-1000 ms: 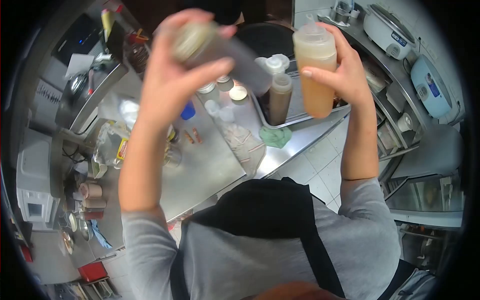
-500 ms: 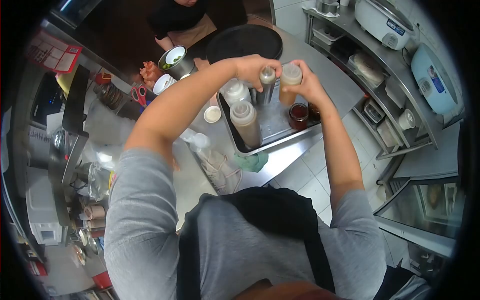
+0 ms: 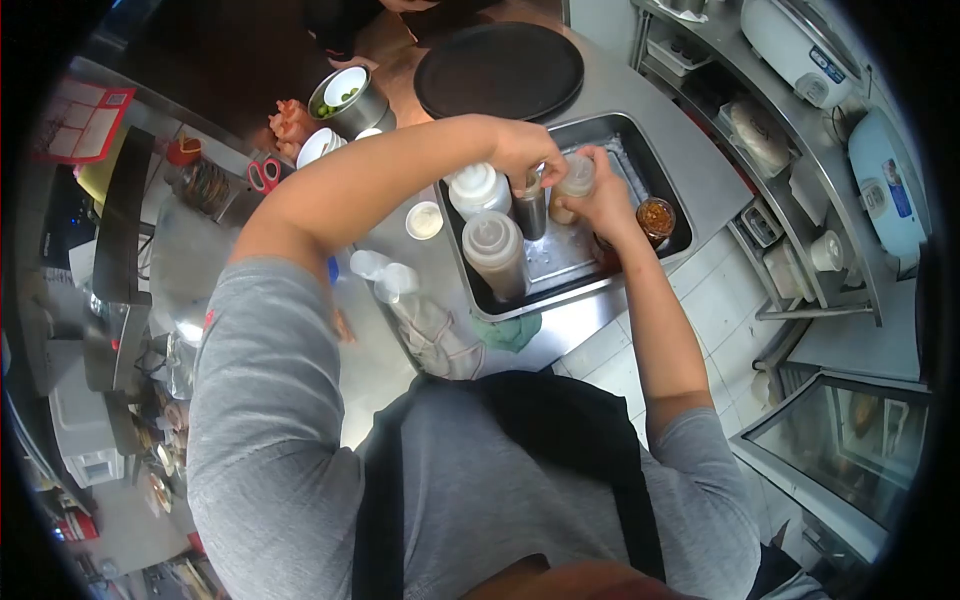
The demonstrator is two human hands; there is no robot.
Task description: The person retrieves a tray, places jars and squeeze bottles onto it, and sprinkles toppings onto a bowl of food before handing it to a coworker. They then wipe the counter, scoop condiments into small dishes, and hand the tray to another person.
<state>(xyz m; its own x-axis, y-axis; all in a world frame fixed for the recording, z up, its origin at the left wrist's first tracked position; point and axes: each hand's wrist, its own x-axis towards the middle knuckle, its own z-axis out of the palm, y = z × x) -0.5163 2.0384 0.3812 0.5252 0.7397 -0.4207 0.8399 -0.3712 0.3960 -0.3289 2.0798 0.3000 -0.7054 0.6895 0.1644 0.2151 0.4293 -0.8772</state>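
Tray (image 3: pixel 556 262) below, left hand (image 3: pixel 524 155) is clamped on a dark bottle (image 3: pixel 533 214), right hand (image 3: pixel 603 203) on an amber bottle (image 3: pixel 573 180)

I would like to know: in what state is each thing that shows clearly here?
Dark bottle: upright in tray, held by left hand.
Amber bottle: held by right hand.
Pale bottle: upright in tray, not held.
Chili jar: upright in tray.
Steel pot: uncovered, white bowl inside.
Black disc: lying flat.
Green cloth: crumpled.
Scissors: open or shut, unclear.
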